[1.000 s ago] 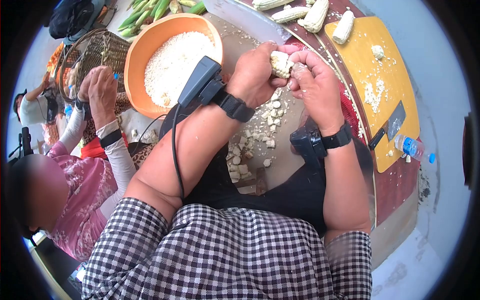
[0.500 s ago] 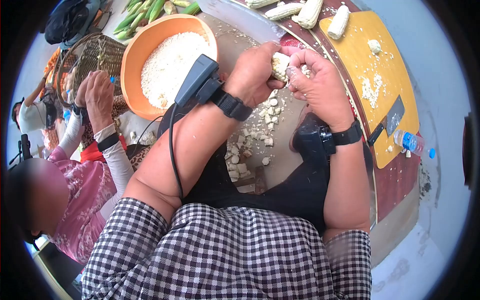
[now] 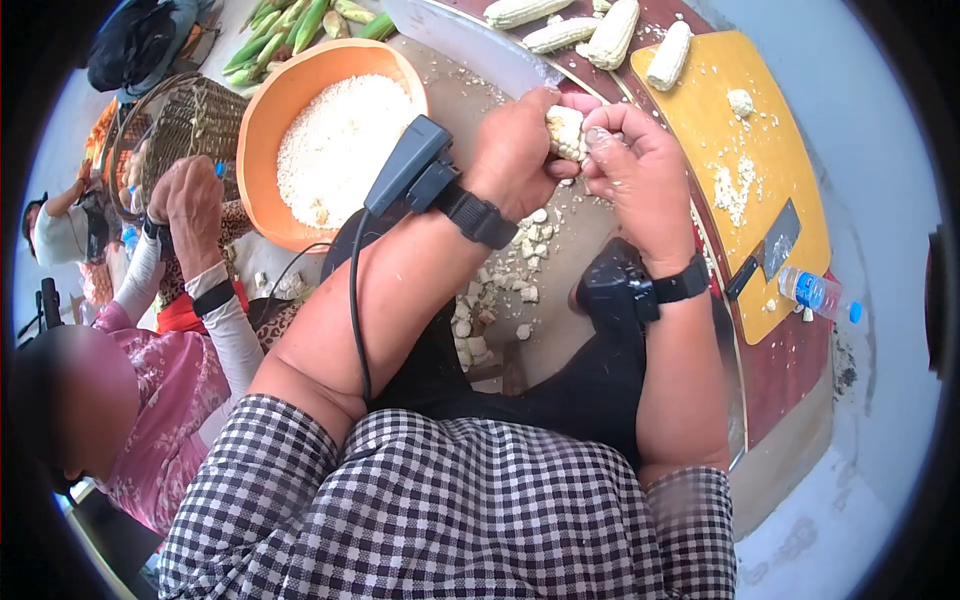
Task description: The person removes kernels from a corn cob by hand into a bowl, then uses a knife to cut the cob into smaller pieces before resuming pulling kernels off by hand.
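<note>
Between my two hands is a short piece of pale corn cob (image 3: 567,134), with kernels still on its near face. My left hand (image 3: 515,150) wraps round it from the left, fingers closed. On the right side, my right hand (image 3: 640,175) is bent with thumb and fingers pressed together at the cob's edge; whatever lies in that pinch is too small to make out. Broken cob pieces (image 3: 478,325) and loose kernels lie on the floor below my hands. An orange basin (image 3: 262,190) of loose kernels stands to the left of my left hand.
A yellow board (image 3: 790,180) on a red table (image 3: 785,385) bears a cleaver (image 3: 777,240) and kernels. Near it are a water bottle (image 3: 815,292) and whole cobs (image 3: 612,35). A co-worker (image 3: 165,390) sits at left by a wicker basket (image 3: 190,125); green husked corn (image 3: 290,30) lies behind.
The view has shifted slightly, with the board and basin a little lower or further left. My right thumb and fingers have moved slightly against the cob. The co-worker's hands have shifted a little.
</note>
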{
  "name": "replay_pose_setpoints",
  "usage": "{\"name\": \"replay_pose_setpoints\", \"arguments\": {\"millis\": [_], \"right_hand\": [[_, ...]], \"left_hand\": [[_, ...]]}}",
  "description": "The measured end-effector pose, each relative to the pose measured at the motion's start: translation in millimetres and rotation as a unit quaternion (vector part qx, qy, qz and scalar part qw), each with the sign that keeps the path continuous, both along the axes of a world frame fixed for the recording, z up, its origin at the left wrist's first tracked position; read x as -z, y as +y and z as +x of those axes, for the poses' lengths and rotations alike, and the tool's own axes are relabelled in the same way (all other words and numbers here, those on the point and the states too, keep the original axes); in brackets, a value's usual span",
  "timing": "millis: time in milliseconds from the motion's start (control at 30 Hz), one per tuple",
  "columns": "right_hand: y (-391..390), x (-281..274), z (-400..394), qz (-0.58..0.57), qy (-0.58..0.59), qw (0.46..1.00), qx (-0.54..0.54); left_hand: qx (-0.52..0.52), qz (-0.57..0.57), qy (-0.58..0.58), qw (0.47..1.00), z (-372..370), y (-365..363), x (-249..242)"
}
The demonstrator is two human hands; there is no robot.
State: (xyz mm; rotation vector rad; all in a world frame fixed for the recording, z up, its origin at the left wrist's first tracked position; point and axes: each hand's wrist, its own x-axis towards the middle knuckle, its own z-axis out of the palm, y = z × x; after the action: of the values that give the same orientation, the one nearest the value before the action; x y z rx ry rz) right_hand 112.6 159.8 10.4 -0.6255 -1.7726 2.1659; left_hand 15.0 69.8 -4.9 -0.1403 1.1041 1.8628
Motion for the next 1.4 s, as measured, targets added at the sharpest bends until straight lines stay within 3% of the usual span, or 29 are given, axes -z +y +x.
{"name": "replay_pose_setpoints", "arguments": {"millis": [133,233,333,467,800,867,900,1100,1200,1400], "right_hand": [[3,-2,1,-0.047,-0.003,0.998,-0.029],[5,-4,3,-0.034,-0.036,0.998,-0.05],[7,-5,4,-0.064,-0.031,0.995,-0.07],[-1,-12,3,-0.007,-0.069,0.997,-0.039],[-14,4,-4,0.174,0.009,0.984,0.027],[-17,5,-4,0.124,0.031,0.991,0.034],[-17,-1,-2,0.023,-0.041,0.998,0.031],[-2,10,-5,-0.285,0.077,0.955,0.03],[0,5,-5,-0.326,0.064,0.943,0.03],[-3,12,0,-0.165,0.028,0.985,-0.032]], "left_hand": [[0.029,0.048,-0.014,0.998,-7,-2,8],[0.026,-0.04,0.008,0.999,-6,-2,1],[0.045,-0.043,0.026,0.998,-5,-4,-3],[0.043,-0.05,0.01,0.998,-4,-5,-2],[-0.015,-0.055,0.01,0.998,-2,-4,-5],[-0.016,-0.061,0.006,0.998,-1,-6,-2],[-0.012,-0.052,0.003,0.999,-1,-7,-3],[-0.017,-0.018,-0.021,0.999,-5,-3,-1],[-0.033,-0.038,-0.008,0.999,-4,0,-2],[-0.053,-0.049,0.083,0.994,2,2,-2]]}}
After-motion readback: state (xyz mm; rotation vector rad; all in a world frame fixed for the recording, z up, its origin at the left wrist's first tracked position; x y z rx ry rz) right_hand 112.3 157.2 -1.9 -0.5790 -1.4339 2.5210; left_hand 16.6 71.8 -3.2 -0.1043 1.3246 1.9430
